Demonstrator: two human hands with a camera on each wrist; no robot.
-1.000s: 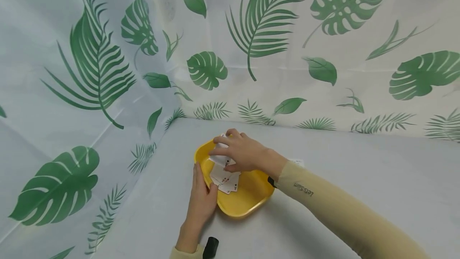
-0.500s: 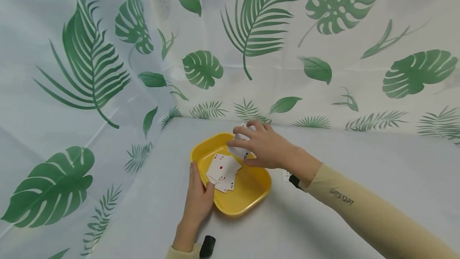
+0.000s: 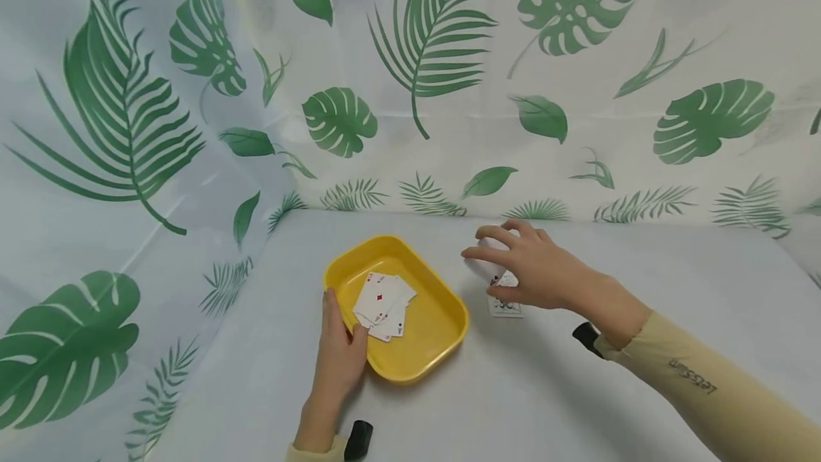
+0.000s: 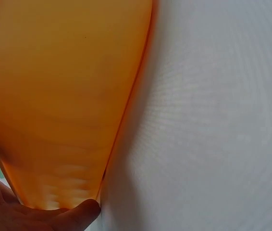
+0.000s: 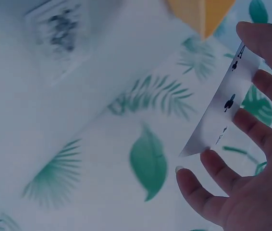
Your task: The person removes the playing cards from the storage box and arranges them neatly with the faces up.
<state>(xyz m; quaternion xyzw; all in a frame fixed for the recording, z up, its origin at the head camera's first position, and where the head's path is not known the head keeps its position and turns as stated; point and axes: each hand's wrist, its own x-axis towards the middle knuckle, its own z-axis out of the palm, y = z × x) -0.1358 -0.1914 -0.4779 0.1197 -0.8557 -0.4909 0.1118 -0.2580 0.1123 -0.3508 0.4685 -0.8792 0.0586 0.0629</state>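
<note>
A yellow plastic tray (image 3: 410, 369) stands on the white tabletop. Several playing cards (image 3: 380, 298) lie overlapped inside it, a red ace of diamonds on top. My left hand (image 3: 336, 348) grips the tray's left side, thumb at the rim and fingers along the outer wall. In the left wrist view the tray's orange-lit wall (image 4: 68, 106) fills much of the picture. To the right of the tray, my right hand (image 3: 535, 273) holds a black ace playing card (image 5: 227, 103) in the air between thumb and fingers. Beneath it, a picture card (image 3: 507, 307) lies on the table, partly hidden.
Behind the table hangs a white sheet (image 3: 449, 155) printed with green leaves, and another leaf-printed sheet (image 3: 186, 234) rises on the left. White tabletop (image 3: 545, 391) extends in front and to the right of the tray.
My right hand has moved from over the tray to the right, carrying the ace above the picture card. My left hand stays on the tray. The head view has turned slightly right.
</note>
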